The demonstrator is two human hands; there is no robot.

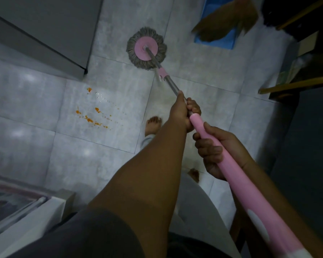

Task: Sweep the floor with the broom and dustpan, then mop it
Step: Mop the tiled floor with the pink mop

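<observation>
A round mop head point(146, 48) with grey strands and a pink disc lies flat on the grey tiled floor point(35, 112), far from me. Its metal and pink handle point(211, 140) runs back toward my body. My left hand point(183, 112) grips the handle where the metal meets the pink sleeve. Lower down, my right hand point(216, 149) grips the pink sleeve. Orange spots point(90, 116) with small wet drops mark the tiles left of the mop handle. At the top right, the broom point(229, 17) rests over a blue dustpan point(224, 38).
A grey cabinet point(50, 28) stands at the top left, its corner near the stains. Wooden furniture legs point(296, 84) and dark furniture fill the right side. A white ledge point(35, 216) sits at the bottom left. My bare feet point(153, 125) stand on the tiles below the handle.
</observation>
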